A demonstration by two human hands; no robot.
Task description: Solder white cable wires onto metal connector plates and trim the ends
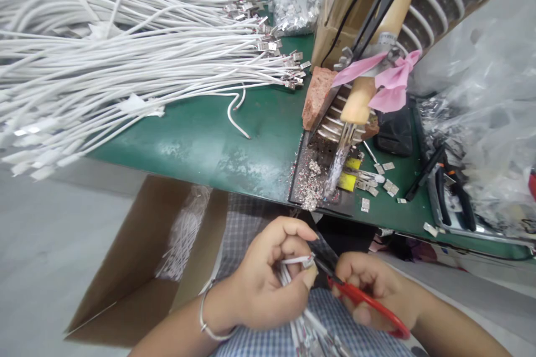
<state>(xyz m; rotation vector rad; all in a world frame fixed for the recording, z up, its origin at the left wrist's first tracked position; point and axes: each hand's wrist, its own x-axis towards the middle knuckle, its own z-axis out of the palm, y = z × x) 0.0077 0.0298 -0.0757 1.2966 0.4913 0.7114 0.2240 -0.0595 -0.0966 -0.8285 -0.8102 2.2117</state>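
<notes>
My left hand (pixel 278 276) is closed around several white cables (pixel 307 326), whose lower ends hang over the blue checked cloth. One cable end with a small metal connector (pixel 309 261) shows between its thumb and fingers. In my right hand (pixel 372 290) are red-handled scissors (pixel 377 309), their dark blades pointing left at that connector. Whether the blades touch it cannot be made out. Above the hands, on the green table (pixel 201 150), lie large bundles of white cables (pixel 167 61) with metal connectors at their right ends.
A soldering iron (pixel 358 103) with a pink ribbon leans over a dark tray (pixel 310 178) by a brick (pixel 318 95). Loose connectors (pixel 391 187) and pliers (pixel 456 195) lie to the right. An open cardboard box (pixel 142 234) stands below left.
</notes>
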